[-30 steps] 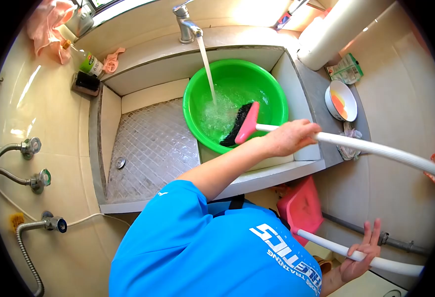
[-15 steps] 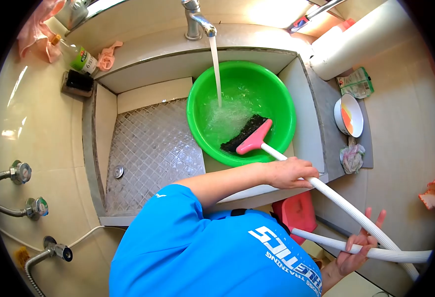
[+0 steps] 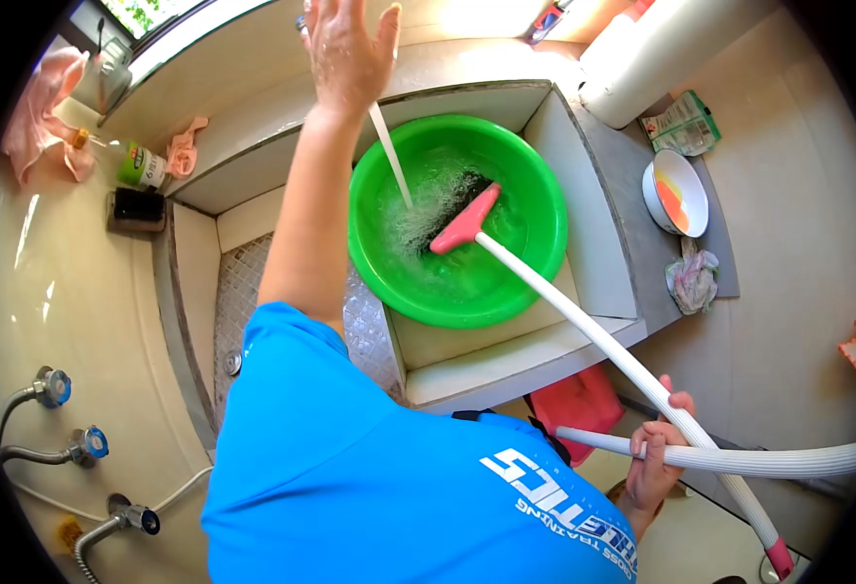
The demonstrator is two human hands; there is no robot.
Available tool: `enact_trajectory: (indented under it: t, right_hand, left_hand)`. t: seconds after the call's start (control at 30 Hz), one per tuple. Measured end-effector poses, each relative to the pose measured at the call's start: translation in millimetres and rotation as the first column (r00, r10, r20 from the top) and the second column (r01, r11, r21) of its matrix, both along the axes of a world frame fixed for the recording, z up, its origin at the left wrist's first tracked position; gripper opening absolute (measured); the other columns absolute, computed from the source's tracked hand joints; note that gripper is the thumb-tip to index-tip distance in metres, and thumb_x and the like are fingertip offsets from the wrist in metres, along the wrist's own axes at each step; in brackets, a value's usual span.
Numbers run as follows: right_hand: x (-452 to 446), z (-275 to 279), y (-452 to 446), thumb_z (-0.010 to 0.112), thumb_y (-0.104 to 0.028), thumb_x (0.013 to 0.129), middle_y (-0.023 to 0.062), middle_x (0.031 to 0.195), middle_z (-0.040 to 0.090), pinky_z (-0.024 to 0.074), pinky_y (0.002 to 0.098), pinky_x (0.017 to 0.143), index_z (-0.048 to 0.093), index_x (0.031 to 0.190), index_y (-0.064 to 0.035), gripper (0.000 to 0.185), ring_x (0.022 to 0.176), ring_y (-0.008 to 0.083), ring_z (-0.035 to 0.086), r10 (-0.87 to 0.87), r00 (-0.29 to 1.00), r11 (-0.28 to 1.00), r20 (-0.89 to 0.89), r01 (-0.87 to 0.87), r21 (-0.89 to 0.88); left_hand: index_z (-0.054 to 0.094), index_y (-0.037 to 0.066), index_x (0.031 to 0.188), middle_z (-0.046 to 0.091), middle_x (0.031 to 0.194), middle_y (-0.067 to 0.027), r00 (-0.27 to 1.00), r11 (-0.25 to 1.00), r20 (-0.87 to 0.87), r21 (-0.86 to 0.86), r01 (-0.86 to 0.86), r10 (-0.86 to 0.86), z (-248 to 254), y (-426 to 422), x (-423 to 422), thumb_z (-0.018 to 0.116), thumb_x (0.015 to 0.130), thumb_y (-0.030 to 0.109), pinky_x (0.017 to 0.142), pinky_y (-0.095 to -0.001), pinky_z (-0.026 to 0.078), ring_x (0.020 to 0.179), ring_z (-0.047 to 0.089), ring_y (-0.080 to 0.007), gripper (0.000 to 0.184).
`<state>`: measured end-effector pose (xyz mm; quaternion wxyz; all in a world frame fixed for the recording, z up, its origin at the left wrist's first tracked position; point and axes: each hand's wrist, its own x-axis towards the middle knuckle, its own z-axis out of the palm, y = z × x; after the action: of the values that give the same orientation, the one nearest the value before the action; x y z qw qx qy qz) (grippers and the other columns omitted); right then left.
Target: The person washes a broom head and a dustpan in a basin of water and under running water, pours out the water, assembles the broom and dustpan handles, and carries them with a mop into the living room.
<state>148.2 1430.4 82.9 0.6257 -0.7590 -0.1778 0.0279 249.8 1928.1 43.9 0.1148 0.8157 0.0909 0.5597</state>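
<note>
My left hand (image 3: 352,56) is raised over the faucet with its fingers stretched out and thumb apart. It hides most of the faucet, and its fingertips are partly cut off by the top edge. My right hand (image 3: 657,448) is closed around the white handle of a pink dustpan (image 3: 576,404) and the crossing broom handle. The broom (image 3: 584,321) slants up to the left, its pink head and black bristles in the water of a green basin (image 3: 557,229). A stream of water (image 3: 390,156) pours in beside the bristles.
The basin stands in a tiled sink (image 3: 584,195). On the right ledge are a bowl (image 3: 660,195), a green-white packet (image 3: 681,124) and a crumpled cloth (image 3: 693,282). A bottle (image 3: 143,165) and a black brush (image 3: 137,208) sit at the left. Valves (image 3: 53,387) line the left wall.
My left hand has let go of the broom handle and moved up to the faucet. The broom head has shifted up and left in the basin. My right hand now grips both handles.
</note>
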Motion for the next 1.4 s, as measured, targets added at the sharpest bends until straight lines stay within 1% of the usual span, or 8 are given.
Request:
enact_trajectory:
  t: [0.17, 0.57, 0.6, 0.73, 0.83, 0.9, 1.07, 1.4]
  right_hand:
    - [-4.3, 32.5, -23.4, 0.054, -0.025, 0.086, 0.0150, 0.112, 0.038, 0.0432, 0.0165, 0.049, 0.053, 0.068, -0.0015, 0.030, 0.118, 0.0354, 0.040, -0.066, 0.989, 0.997, 0.136, 0.059, 0.049]
    - [-20.6, 61.2, -69.7, 0.056, -0.034, 0.085, 0.0157, 0.118, 0.039, 0.0374, 0.0097, 0.036, 0.057, 0.072, -0.0085, 0.029, 0.115, 0.0340, 0.046, -0.029, 0.961, 0.999, 0.276, 0.022, 0.029]
    - [-21.8, 62.2, -71.4, 0.056, -0.036, 0.085, 0.0166, 0.119, 0.038, 0.0364, 0.0094, 0.036, 0.055, 0.071, -0.0091, 0.030, 0.113, 0.0329, 0.047, -0.028, 0.956, 1.000, 0.293, 0.026, 0.013]
    - [-17.7, 66.4, -66.7, 0.062, -0.035, 0.081, 0.0121, 0.109, 0.039, 0.0430, 0.0119, 0.035, 0.043, 0.057, -0.0105, 0.039, 0.112, 0.0372, 0.048, -0.095, 0.958, 0.995, 0.270, 0.092, 0.024]
    - [-12.9, 64.1, -59.7, 0.061, -0.033, 0.082, 0.0113, 0.108, 0.038, 0.0435, 0.0119, 0.036, 0.045, 0.058, -0.0098, 0.037, 0.112, 0.0383, 0.047, -0.046, 0.960, 0.999, 0.277, 0.042, 0.018]
    - [-10.0, 61.9, -63.5, 0.058, -0.032, 0.084, 0.0148, 0.117, 0.040, 0.0435, 0.0115, 0.037, 0.047, 0.062, -0.0084, 0.034, 0.113, 0.0395, 0.047, 0.013, 0.948, 1.000, 0.319, -0.016, 0.007]
    - [-8.5, 70.4, -59.5, 0.049, -0.040, 0.088, 0.0299, 0.139, 0.017, 0.0454, 0.0124, 0.044, 0.048, 0.074, -0.0090, 0.034, 0.115, 0.0462, 0.042, -0.036, 0.947, 0.998, 0.319, 0.053, -0.044]
    - [-20.2, 61.5, -79.0, 0.045, -0.046, 0.089, 0.0165, 0.097, 0.044, 0.0310, 0.0115, 0.035, 0.044, 0.069, -0.0072, 0.043, 0.066, 0.0146, 0.048, -0.050, 0.979, 0.964, 0.200, -0.005, 0.267]
  left_hand:
    - [0.033, 0.012, 0.132, 0.035, 0.133, -0.0146, 0.868, 0.920, -0.352, -0.049, -0.390, 0.349, -4.5, 16.4, 16.5, 0.060, 0.080, 0.029, 0.098, -0.0510, 0.028, 0.124, 0.031, -0.0344, 0.061]
    - [0.038, 0.012, 0.128, 0.033, 0.135, -0.0128, 0.873, 0.937, -0.397, -0.083, -0.340, 0.282, -11.0, -17.7, 13.0, 0.063, 0.077, 0.027, 0.095, -0.0616, 0.025, 0.126, 0.028, -0.0336, 0.058]
    - [0.045, 0.008, 0.119, 0.046, 0.124, -0.0146, 0.862, 0.881, -0.190, 0.164, -0.444, 0.470, -10.6, -39.6, 11.9, 0.056, 0.083, 0.030, 0.083, -0.0524, 0.042, 0.113, 0.045, -0.0297, 0.044]
    - [0.050, 0.005, 0.111, 0.051, 0.111, -0.0151, 0.750, 0.774, -0.194, -0.204, 0.600, -0.633, -29.0, -150.7, -8.0, 0.072, 0.068, 0.026, 0.086, -0.0399, 0.040, 0.102, 0.047, -0.0317, 0.053]
    - [0.041, 0.007, 0.124, 0.044, 0.121, -0.0165, 0.228, 0.466, -0.473, -0.483, 0.741, -0.851, -54.0, -240.8, -47.6, 0.066, 0.074, 0.040, 0.097, -0.0479, 0.031, 0.111, 0.044, -0.0312, 0.065]
    - [0.052, 0.009, 0.107, 0.056, 0.089, -0.0138, -0.027, 0.253, -0.385, -0.655, 0.712, -0.923, -85.5, -271.8, -47.1, 0.066, 0.074, 0.040, 0.081, -0.0484, 0.040, 0.089, 0.055, -0.0314, 0.047]
    - [0.053, 0.005, 0.074, 0.055, 0.064, -0.0121, 0.138, 0.266, -0.244, -0.638, 0.722, -0.960, -89.2, -281.5, -27.9, 0.065, 0.075, 0.026, 0.060, -0.0390, 0.045, 0.065, 0.056, -0.0324, 0.024]
    - [0.058, 0.002, 0.077, 0.047, 0.059, -0.0010, 0.572, 0.224, 0.203, -0.777, 0.588, -0.795, 33.8, -207.5, -1.5, 0.064, 0.081, 0.030, 0.050, -0.0257, 0.037, 0.056, 0.042, -0.0074, 0.029]
